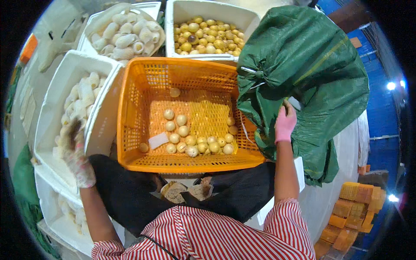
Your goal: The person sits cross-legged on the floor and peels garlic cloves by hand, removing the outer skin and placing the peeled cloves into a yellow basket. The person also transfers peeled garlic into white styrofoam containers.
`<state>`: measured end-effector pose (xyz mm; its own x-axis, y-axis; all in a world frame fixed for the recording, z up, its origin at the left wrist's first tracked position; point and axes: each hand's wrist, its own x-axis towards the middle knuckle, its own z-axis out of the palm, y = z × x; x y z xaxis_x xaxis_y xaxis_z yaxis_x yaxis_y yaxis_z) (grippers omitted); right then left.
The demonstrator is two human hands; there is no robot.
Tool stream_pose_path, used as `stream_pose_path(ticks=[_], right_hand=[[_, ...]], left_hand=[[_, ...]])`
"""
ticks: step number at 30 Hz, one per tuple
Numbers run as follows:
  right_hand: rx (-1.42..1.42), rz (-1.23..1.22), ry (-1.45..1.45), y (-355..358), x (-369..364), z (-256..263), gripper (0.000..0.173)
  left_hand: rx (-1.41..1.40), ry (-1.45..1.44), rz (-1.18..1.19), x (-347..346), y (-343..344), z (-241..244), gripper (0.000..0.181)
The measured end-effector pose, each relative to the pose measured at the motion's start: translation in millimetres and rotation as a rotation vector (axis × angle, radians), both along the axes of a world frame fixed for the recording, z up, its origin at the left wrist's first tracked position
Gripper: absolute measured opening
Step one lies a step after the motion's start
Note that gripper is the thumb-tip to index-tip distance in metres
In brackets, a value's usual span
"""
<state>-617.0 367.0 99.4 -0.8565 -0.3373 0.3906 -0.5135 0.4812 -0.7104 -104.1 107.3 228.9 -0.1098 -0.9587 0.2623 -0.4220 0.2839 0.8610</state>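
My left hand [75, 149], in a stained white glove, is at the inner edge of a white foam box [53, 97] of fruits in white foam nets [84, 92]; blur hides whether it holds one. My right hand [286, 120], in a pink glove, has its fingers on a small whitish piece [294, 103] against a large tied green woven sack [312, 65]. Between my hands an orange plastic crate [191, 166] holds loose round yellowish fruits [201, 147], mostly along its near side, and a white foam piece [158, 141].
Behind the crate stand a foam box [213, 6] of loose yellow fruits [208, 35] and a container of netted fruits [125, 35]. Another foam box [48, 201] lies at the lower left. Stacked orange crates [351, 208] stand at the lower right. My knees flank the orange crate's near side.
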Motion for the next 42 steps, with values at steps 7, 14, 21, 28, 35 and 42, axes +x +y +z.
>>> stream_pose_path(ticks=[7, 14, 21, 28, 35, 42], right_hand=[[1.104, -0.113, 0.296, -15.4, -99.6, -15.9, 0.063], [1.302, -0.174, 0.079, 12.0, -159.4, -48.8, 0.060], [-0.059, -0.042, -0.085, -38.5, -40.1, -3.8, 0.039], [-0.410, 0.564, -1.092, -98.8, 214.2, 17.4, 0.031], [-0.646, 0.449, -1.464, -146.2, 316.7, -40.9, 0.022], [-0.519, 0.658, -1.402, -132.6, 292.3, -46.1, 0.027]], left_hand=[[0.020, -0.209, -0.485, -93.2, -25.7, -93.1, 0.022], [0.362, -0.210, -0.401, -101.0, -37.2, -125.1, 0.022], [0.572, -0.051, -0.391, -98.2, -42.2, -128.6, 0.026], [0.919, 0.218, -0.740, -112.0, -9.7, -121.9, 0.036], [1.035, 0.674, -0.694, -88.0, 23.3, -146.9, 0.036], [1.267, 0.636, -0.741, -92.6, 19.0, -121.7, 0.034]])
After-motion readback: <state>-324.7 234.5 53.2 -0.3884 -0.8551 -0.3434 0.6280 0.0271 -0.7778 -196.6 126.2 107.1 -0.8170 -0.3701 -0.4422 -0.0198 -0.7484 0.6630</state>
